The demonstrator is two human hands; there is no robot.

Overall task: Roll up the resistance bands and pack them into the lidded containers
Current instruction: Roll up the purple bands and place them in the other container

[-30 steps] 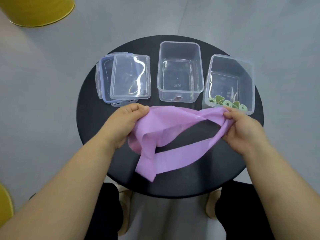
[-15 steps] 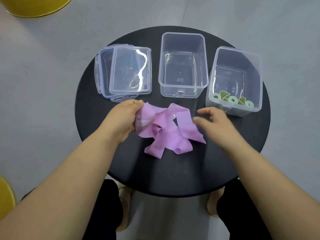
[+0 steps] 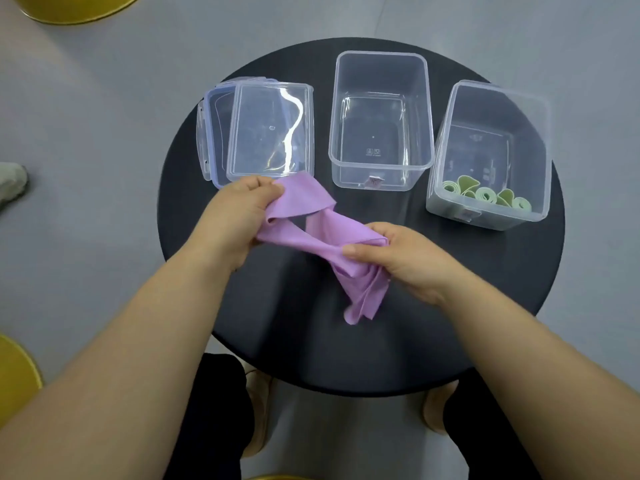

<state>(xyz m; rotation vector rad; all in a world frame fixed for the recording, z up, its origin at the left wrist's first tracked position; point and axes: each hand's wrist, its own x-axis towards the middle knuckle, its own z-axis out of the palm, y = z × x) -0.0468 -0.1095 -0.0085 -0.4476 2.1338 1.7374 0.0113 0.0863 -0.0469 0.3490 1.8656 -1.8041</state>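
Observation:
A purple resistance band [image 3: 322, 233] lies crumpled over the round black table [image 3: 433, 323]. My left hand [image 3: 235, 220] pinches its upper left end just in front of the lids. My right hand [image 3: 401, 254] grips the band's middle, and a loose tail hangs down below it. An empty clear container [image 3: 381, 168] stands at the back centre. A second clear container [image 3: 491, 216] at the right holds several rolled green bands [image 3: 485, 195]. Two clear lids [image 3: 270, 133] lie stacked at the back left.
Yellow round objects sit at the top left [image 3: 76, 8] and the lower left edge [image 3: 14, 372]. A shoe [image 3: 10, 181] shows at the far left on the grey floor. My knees and feet are under the table's front edge.
My right hand was off the band half a second ago; it has now taken hold of the band's middle. The band has been gathered from a stretched loop into a bunch.

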